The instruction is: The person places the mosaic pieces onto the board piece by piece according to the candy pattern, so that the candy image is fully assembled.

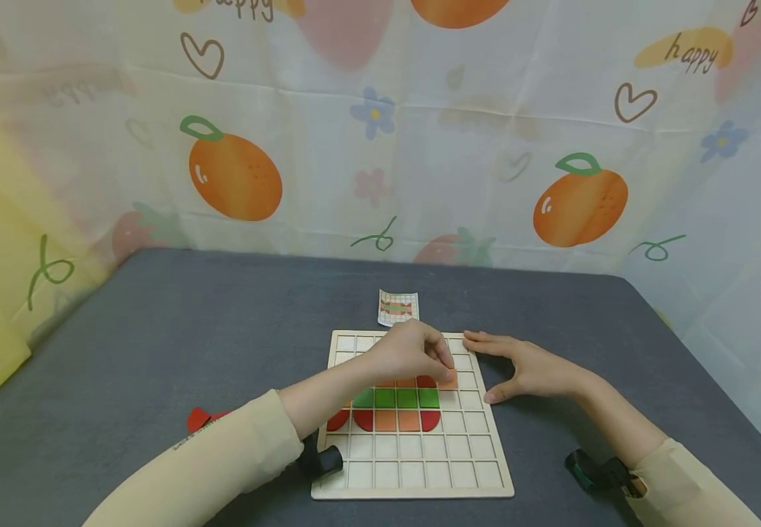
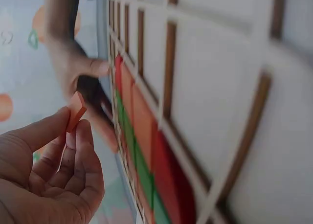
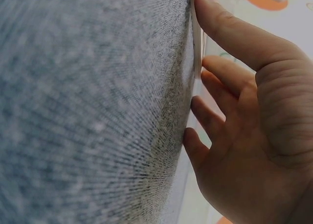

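Note:
My left hand (image 1: 410, 351) is over the upper right part of a pale wooden grid board (image 1: 413, 494). Between thumb and forefinger it pinches an orange square tile (image 2: 77, 111), which appears tilted above the grid in the left wrist view. Rows of tiles fill the board's middle: green squares (image 1: 385, 398), with orange squares (image 1: 396, 421) and rounded red pieces (image 1: 430, 420) below them. The left forearm covers part of the upper left grid. My right hand (image 1: 532, 369) rests at the board's right edge, thumb and fingers spread and touching the rim.
A small printed pattern card (image 1: 398, 311) lies just beyond the board's far edge. Red pieces (image 1: 199, 419) show on the dark grey table (image 1: 255, 322) beside the left sleeve, which partly hides them. A fruit-print cloth (image 1: 420, 146) hangs behind the table.

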### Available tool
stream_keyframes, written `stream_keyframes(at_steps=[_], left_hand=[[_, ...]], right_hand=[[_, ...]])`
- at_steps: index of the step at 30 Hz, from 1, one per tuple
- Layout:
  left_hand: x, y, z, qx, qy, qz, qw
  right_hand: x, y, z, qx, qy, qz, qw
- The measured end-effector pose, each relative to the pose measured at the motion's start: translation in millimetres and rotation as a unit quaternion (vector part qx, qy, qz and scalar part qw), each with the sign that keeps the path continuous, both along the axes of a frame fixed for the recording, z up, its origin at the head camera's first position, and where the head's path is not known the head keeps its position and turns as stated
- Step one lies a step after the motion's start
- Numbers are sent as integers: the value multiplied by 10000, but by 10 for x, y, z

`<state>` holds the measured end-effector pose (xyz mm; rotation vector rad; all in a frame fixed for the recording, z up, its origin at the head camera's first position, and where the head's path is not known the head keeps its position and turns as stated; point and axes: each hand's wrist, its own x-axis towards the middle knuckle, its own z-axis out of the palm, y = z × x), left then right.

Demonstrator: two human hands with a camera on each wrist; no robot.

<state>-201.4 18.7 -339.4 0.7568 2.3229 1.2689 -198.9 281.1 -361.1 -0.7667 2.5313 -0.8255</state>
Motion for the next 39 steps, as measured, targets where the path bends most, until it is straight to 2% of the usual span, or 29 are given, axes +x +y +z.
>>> stream_keyframes(at_steps=[5,10,15,22,34,39], left_hand=[[72,67,-44,-14,-51,-28,10000],[90,103,-95,-29,-31,1,10000],[100,127,-151,-145,147,-91,9997],[113,135,-191,-271,474,-24,9985],[140,132,-219,-589,792,-26,9951],[157,136,-211,-598,824,-63,9948]], right_hand=[[4,9,6,26,63,2,10000],[6,14,10,57,102,15,9999],[5,13,4,45,124,44,9999],[9,11,9,23,168,72,9998],[20,-2,40,38,102,74,9999],[19,5,25,46,97,60,9999]])
